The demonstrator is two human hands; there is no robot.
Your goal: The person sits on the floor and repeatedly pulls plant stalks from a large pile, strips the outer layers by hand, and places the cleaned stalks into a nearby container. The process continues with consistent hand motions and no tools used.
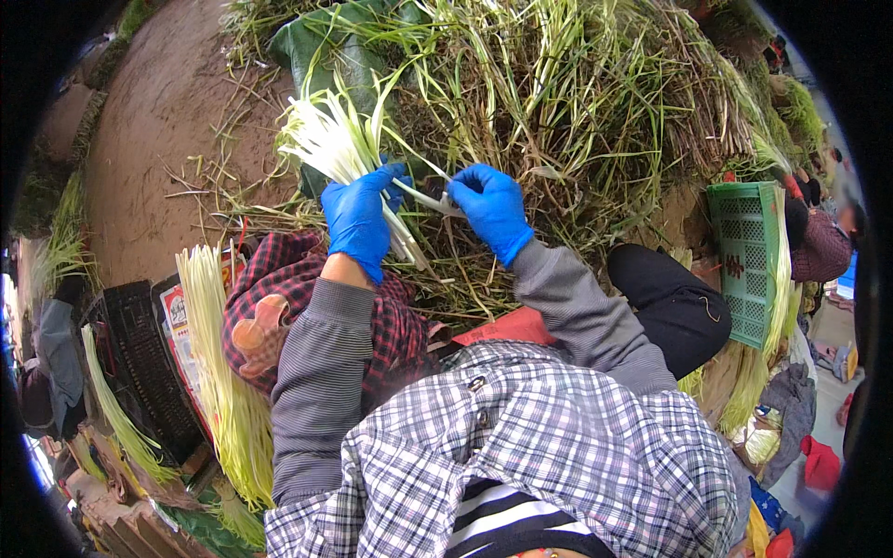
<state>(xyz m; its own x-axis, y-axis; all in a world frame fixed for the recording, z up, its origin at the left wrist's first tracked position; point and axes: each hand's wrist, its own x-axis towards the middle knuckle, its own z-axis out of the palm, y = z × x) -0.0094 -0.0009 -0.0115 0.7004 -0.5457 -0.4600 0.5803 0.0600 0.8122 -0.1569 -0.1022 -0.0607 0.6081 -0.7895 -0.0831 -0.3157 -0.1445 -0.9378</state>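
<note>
My left hand (pixel 359 213), in a blue glove, grips a bunch of pale stalks (pixel 333 143) that look like blanched chives or garlic leaves. Their whitish ends fan out up and to the left, and the other ends come out below the fist. My right hand (pixel 490 209), gloved the same way, pinches a thin part of a single stalk (pixel 427 200) between thumb and fingers. That stalk runs across from the left hand. Just beyond both hands spreads a large heap of green and dried stalks (pixel 558 104).
On the left, a bundle of yellow stalks (pixel 223 376) leans by a black plastic crate (pixel 143 363). At right stands a green plastic crate (pixel 746 261) with more stalks along its side. Another person (pixel 823 240) sits beyond it. Bare soil (pixel 153 139) lies at upper left.
</note>
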